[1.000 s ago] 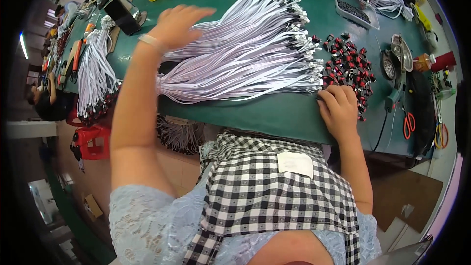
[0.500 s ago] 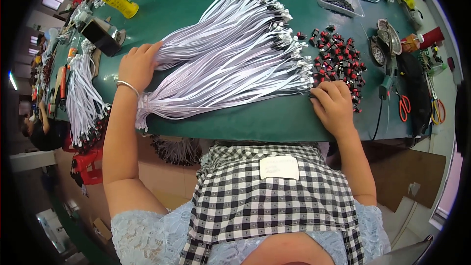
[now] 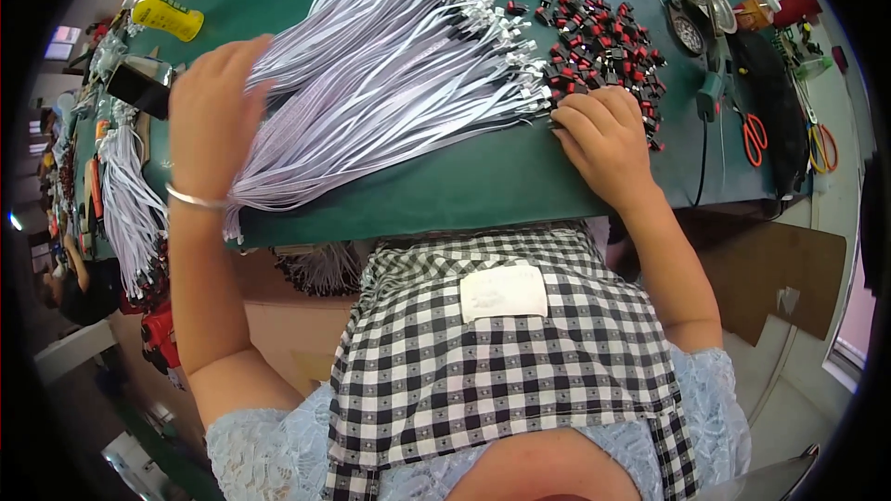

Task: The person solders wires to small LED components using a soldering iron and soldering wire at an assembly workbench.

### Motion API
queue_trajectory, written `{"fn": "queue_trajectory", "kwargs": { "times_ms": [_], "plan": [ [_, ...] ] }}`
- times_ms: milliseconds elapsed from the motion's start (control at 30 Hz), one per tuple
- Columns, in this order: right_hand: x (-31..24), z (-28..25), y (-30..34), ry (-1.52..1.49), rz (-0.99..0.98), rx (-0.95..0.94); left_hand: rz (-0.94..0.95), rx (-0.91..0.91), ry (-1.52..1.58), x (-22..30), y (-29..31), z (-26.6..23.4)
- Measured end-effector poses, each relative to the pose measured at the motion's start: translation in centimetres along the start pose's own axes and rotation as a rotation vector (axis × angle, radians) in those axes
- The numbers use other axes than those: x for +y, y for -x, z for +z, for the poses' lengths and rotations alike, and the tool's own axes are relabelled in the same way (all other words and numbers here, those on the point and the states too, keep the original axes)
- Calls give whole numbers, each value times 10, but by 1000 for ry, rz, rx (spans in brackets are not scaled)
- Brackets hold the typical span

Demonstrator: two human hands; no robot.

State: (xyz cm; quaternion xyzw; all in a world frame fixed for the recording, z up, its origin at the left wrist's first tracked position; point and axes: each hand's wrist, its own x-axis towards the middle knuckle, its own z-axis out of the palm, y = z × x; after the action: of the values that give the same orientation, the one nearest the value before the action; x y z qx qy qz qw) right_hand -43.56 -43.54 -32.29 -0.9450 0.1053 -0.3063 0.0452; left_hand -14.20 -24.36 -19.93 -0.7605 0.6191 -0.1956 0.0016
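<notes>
The left hand (image 3: 212,107) lies flat and open on a big bunch of white flat cables (image 3: 390,83), which spreads out to its right on the green table (image 3: 464,190). The right hand (image 3: 608,134) rests curled, fingers down, at the cable ends, touching a pile of small red and black switches (image 3: 603,37) just above it.

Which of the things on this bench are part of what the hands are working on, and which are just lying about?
In use: left hand on fanned bundle of white flat cables; right hand at pile of small red-and-black connectors.
Lying about: yellow bottle, red-handled scissors, black box.
</notes>
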Motion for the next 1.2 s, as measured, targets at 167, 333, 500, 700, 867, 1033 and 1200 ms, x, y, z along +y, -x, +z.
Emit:
{"fn": "queue_trajectory", "kwargs": {
  "times_ms": [167, 333, 500, 700, 867, 1033, 1200],
  "plan": [
    [4, -1, 0, 48, -13, 27, 136, -35, 496, 120, 3, 20],
    [5, -7, -1, -18, 10, 59, 38, -58, 457, 136, 5, 53],
    [5, -15, 6, -89, 60, 126, -29, 21, 607, 143, 7, 51],
    [-4, -14, 16, -209, 132, 189, -107, -296, 846, 152, 6, 46],
    [-11, -17, 24, -237, 208, 137, 66, -364, 747, 153, -13, 52],
    [-27, -24, 32, -644, 552, 178, 121, -510, 1006, 160, -15, 44],
    [-47, -22, 40, -1351, 788, 209, 6, -787, 1265, 167, -10, 37]
  ]
}}
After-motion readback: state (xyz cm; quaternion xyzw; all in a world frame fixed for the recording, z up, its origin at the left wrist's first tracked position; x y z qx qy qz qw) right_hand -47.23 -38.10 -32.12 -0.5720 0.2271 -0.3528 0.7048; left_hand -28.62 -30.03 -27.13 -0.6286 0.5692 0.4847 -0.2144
